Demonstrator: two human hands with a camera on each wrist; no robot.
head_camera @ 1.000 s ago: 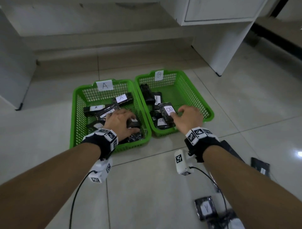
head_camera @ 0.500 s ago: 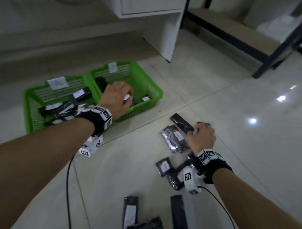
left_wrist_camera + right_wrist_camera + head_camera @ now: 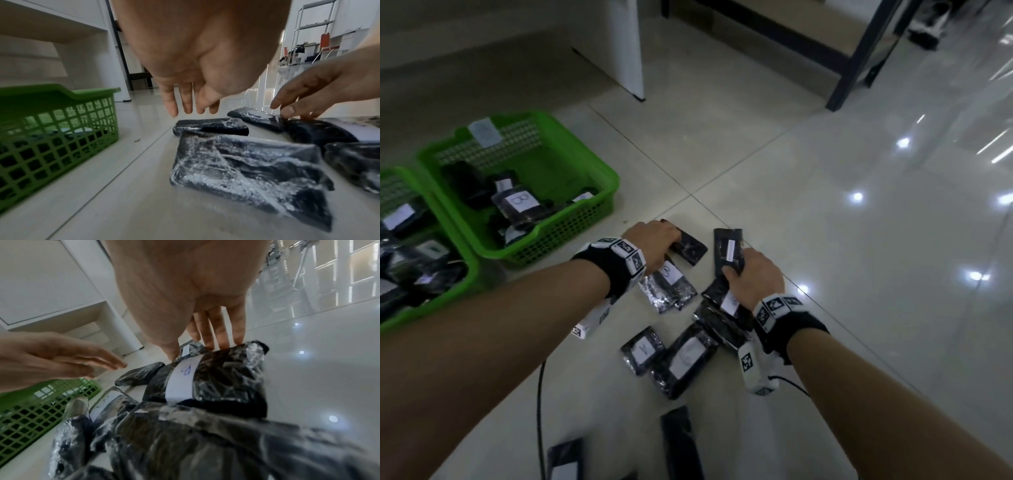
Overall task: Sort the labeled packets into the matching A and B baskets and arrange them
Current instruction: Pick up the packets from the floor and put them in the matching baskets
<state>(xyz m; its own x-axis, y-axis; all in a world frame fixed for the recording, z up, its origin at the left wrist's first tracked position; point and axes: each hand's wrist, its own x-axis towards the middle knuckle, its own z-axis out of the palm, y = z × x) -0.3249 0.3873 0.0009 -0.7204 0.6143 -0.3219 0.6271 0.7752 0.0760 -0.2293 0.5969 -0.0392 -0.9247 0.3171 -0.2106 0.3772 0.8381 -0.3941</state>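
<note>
Several black plastic-wrapped packets with white labels lie in a pile on the tiled floor. My left hand (image 3: pixel 654 241) hovers with straight fingers (image 3: pixel 191 104) just above an unlabelled-side packet (image 3: pixel 690 248) at the pile's far left. My right hand (image 3: pixel 750 274) rests its fingertips (image 3: pixel 216 340) on the far end of a packet labelled B (image 3: pixel 205 381), next to a long packet (image 3: pixel 727 250). Neither hand lifts anything. The B basket (image 3: pixel 599 178) and the A basket (image 3: pixel 465 284), both green, stand to the left with packets inside.
A white cabinet leg (image 3: pixel 626 51) and a dark shelf frame (image 3: pixel 849 68) stand beyond the pile. More packets (image 3: pixel 681 442) lie near me on the floor, beside a black cable (image 3: pixel 539 394). Glossy floor extends to the right.
Both hands have left the baskets. The right went to the floor pile first, then the left came over from the B basket; my view has swung right.
</note>
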